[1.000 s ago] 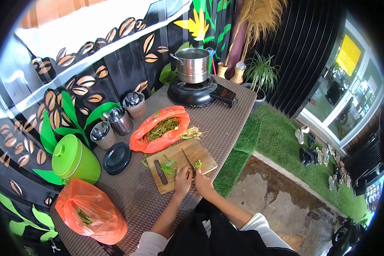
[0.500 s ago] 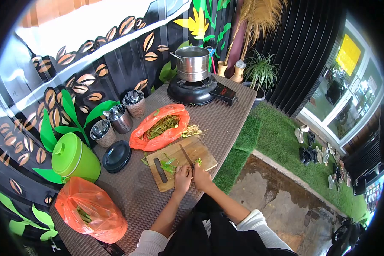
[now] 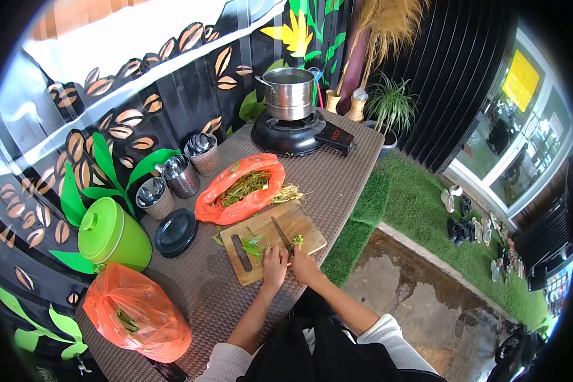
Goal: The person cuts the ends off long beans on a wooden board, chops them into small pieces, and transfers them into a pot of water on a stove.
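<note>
A wooden cutting board (image 3: 286, 219) with a slot handle lies near the table's front edge. My right hand (image 3: 305, 266) is closed around a kitchen knife (image 3: 280, 230), its blade pointing away over the board. Small chopped green pieces (image 3: 298, 240) sit by the knife, just beyond my right hand. Beside it, my left hand (image 3: 275, 264) rests on the board with curled fingers; whatever they hold is hidden. Green leaves (image 3: 253, 246) lie on the board just beyond my left hand. Behind the board stands an open orange plastic bag (image 3: 213, 207) full of green stems (image 3: 245, 189).
A steel pot (image 3: 290, 95) stands on a black portable stove (image 3: 286, 137) at the far end. Along the wall are cutlery cups (image 3: 183, 181), dark plates (image 3: 175, 233) and a green lidded bucket (image 3: 118, 235). Another orange bag (image 3: 140, 318) stands at the near left.
The whole view has shifted very slightly. Both hands stay close together on the board, and the knife keeps nearly the same place.
</note>
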### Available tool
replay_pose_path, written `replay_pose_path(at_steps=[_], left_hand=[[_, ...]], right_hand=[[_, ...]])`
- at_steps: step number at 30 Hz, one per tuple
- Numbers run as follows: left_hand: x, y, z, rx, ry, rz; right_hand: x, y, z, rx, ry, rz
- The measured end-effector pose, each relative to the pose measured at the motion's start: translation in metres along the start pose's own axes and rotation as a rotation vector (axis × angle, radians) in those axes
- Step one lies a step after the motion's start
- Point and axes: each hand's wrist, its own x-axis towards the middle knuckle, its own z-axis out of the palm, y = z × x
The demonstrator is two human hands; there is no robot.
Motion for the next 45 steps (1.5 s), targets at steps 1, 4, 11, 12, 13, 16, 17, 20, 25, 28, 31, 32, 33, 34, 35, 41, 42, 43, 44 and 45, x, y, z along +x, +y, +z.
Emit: replay_pose_path(at_steps=[1,4,11,12,13,16,17,20,25,28,31,32,33,34,35,41,42,43,44,45], left_hand=[[0.000,0.004,-0.002,-0.012,0.009,0.027],[0.003,0.007,-0.003,-0.028,0.006,0.056],[0.001,-0.011,0.007,-0.001,0.035,0.134],[0.000,-0.011,0.007,-0.002,0.035,0.133],[0.001,-0.011,0.006,-0.005,0.033,0.126],[0.003,0.000,0.001,-0.054,0.017,0.048],[0.004,0.006,-0.002,-0.094,0.003,-0.028],[0.007,0.009,-0.002,-0.062,-0.009,0.051],[0.009,0.000,0.005,0.001,0.017,0.090],[0.008,0.000,0.004,0.018,0.016,0.068],[0.010,0.004,0.005,0.075,0.022,0.048],[0.010,0.006,0.005,0.109,0.031,0.030],[0.010,0.005,0.006,0.111,0.032,0.030],[0.011,0.004,0.008,0.117,0.054,0.041],[0.012,0.003,0.009,0.123,0.076,0.052],[0.013,0.002,0.015,0.146,0.089,-0.013],[0.014,0.002,0.015,0.146,0.089,-0.012],[0.016,0.001,0.014,0.096,0.068,-0.064],[0.018,0.001,0.013,0.045,0.047,-0.115],[0.020,0.002,0.009,0.045,0.049,-0.113]], right_hand=[[-0.003,-0.003,0.004,0.000,0.000,0.000],[-0.011,-0.010,0.010,0.012,0.081,0.123],[-0.004,-0.003,0.000,0.088,0.125,0.128],[-0.003,-0.002,-0.002,0.049,0.095,0.123],[-0.002,-0.001,-0.004,0.010,0.067,0.118],[-0.001,0.001,-0.009,0.017,0.035,0.105],[-0.002,0.003,-0.010,0.016,0.037,0.106],[-0.004,0.001,-0.013,0.002,0.011,0.091],[-0.006,-0.003,-0.001,-0.010,0.041,0.129],[-0.004,-0.006,0.006,-0.016,0.139,0.105],[0.005,-0.011,-0.001,-0.045,0.091,0.102],[0.007,-0.012,-0.005,-0.043,0.090,0.100],[0.008,-0.009,-0.007,-0.013,0.076,0.090],[0.007,-0.007,-0.009,0.017,0.062,0.080],[0.005,-0.005,-0.009,0.017,0.061,0.078],[-0.019,0.008,-0.006,-0.028,0.050,0.060],[-0.021,0.010,-0.007,-0.023,0.049,0.061],[-0.023,0.011,-0.008,-0.017,0.049,0.062],[-0.024,0.011,-0.009,-0.017,0.051,0.061],[-0.026,0.010,-0.011,0.027,0.079,0.063]])
